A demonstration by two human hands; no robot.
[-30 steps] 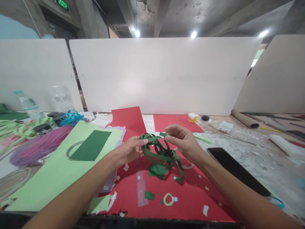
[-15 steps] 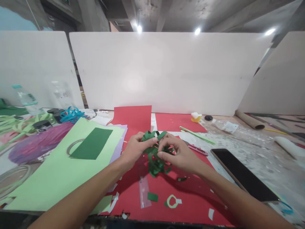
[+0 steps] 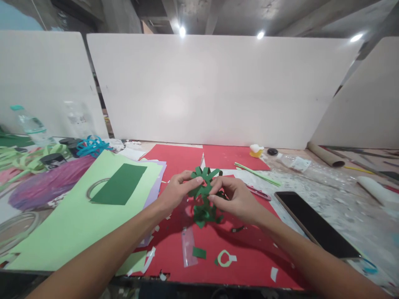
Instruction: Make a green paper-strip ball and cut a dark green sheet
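Note:
Between my hands is a dark green paper-strip piece (image 3: pixel 203 190) with curled, looping strips that fan out at the top and hang down below. My left hand (image 3: pixel 179 189) pinches its upper left side, thumb in front. On the right side my right hand (image 3: pixel 232 197) pinches a strip between thumb and fingertips. Red paper (image 3: pixel 246 265) lies beneath, with a clear ruler (image 3: pixel 188 247), a small green paper rectangle (image 3: pixel 199 252), a pale green paper ring (image 3: pixel 224 258) and scraps on it. A pink-handled cutter (image 3: pixel 258 192) lies just beyond my right hand.
On the left, light green sheets (image 3: pixel 77 232) carry a dark green card (image 3: pixel 120 185) and a tape roll (image 3: pixel 95 189). A phone (image 3: pixel 314 224) rests at the right. Green strips (image 3: pixel 257 174), a cardboard tube (image 3: pixel 326 154) and a plastic bottle (image 3: pixel 294 162) lie farther back, before a white partition (image 3: pixel 202 91).
The green paper piece has turned a little, so its upper loops now fan out more visibly. Both hands keep their pinch. The red sheet behind now lies flatter, and the view has shifted slightly.

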